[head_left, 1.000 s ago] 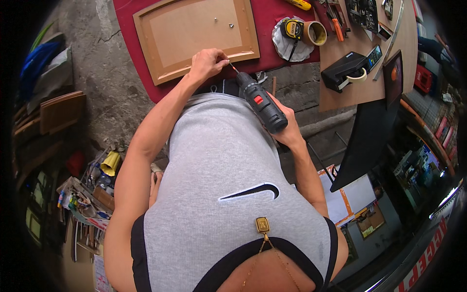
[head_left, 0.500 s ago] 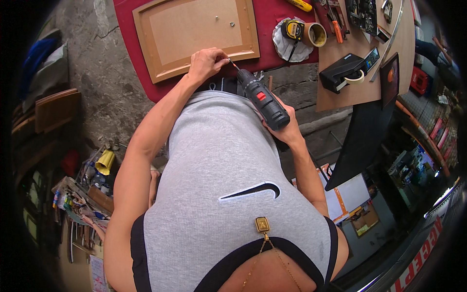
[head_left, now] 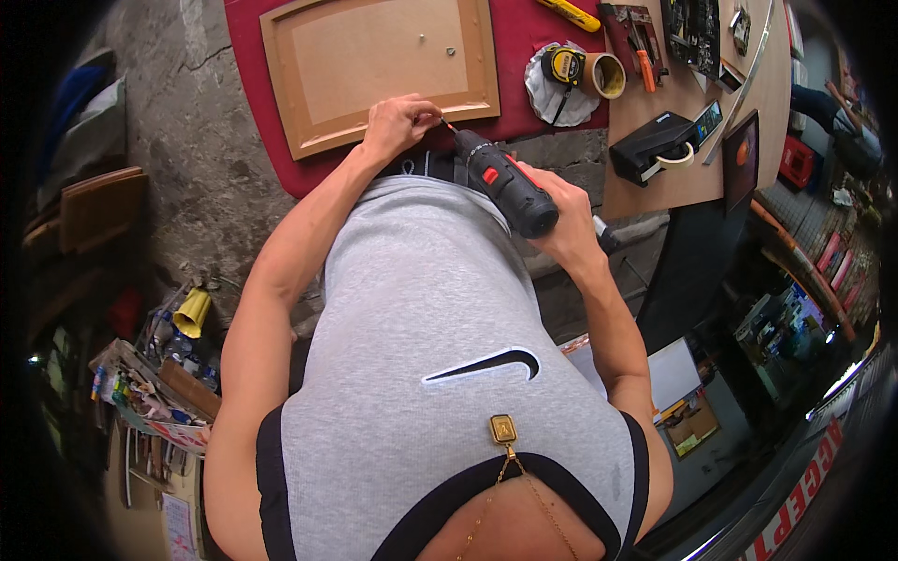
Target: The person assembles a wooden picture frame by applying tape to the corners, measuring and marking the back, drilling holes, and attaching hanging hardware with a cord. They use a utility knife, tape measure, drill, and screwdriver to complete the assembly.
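Note:
My right hand (head_left: 566,220) grips a black cordless drill (head_left: 505,187) with red parts, its nose turned up and left. A thin bit runs from the chuck to the fingertips of my left hand (head_left: 400,126). Those fingers are pinched at the bit's tip; whatever small piece they hold is too small to make out. My left hand rests over the near edge of a brown picture frame (head_left: 323,145), lying back side up. Two small metal bits (head_left: 451,51) lie on its backing board. Under the frame is a red cloth-covered table (head_left: 253,65).
Right of the frame are a yellow tape measure (head_left: 564,64), a round cup (head_left: 605,76) and a white cloth (head_left: 541,93). Further right, a wooden table (head_left: 636,196) carries a black box (head_left: 645,145), a tape roll (head_left: 675,157) and an orange-handled tool (head_left: 645,70). Boards (head_left: 103,208) lean at left.
The drill's rear end and my right hand have shifted slightly upward, with the right elbow moved outward. My left hand keeps its pinch at the bit's tip.

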Tool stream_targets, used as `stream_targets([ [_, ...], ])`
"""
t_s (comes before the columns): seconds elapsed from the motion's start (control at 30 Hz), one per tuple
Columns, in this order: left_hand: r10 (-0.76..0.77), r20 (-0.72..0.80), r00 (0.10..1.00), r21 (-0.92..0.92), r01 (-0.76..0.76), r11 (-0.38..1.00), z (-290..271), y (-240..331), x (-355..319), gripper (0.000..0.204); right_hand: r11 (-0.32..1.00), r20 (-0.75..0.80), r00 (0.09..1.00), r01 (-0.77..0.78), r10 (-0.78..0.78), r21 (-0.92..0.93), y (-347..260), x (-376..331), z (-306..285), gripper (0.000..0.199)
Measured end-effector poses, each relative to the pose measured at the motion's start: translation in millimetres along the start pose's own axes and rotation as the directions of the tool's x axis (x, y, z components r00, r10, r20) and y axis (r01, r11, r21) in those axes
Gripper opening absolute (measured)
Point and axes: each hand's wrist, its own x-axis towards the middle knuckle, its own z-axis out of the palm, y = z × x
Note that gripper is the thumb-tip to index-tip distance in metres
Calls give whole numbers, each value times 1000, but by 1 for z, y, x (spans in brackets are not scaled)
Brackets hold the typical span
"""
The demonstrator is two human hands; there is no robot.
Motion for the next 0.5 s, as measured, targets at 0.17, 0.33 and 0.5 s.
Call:
stream_targets([
  [0.17,73,-57,996,-1,-73,997,1,-4,-2,13,969,60,968,-244,242,30,-16,4,1,55],
  [0.33,195,-78,978,26,-193,981,4,-13,-2,12,946,111,945,-316,307,72,-28,10,5,58],
  [0.5,156,-89,984,49,-153,987,3,-7,4,13,929,146,929,-355,339,105,-35,18,3,53],
])
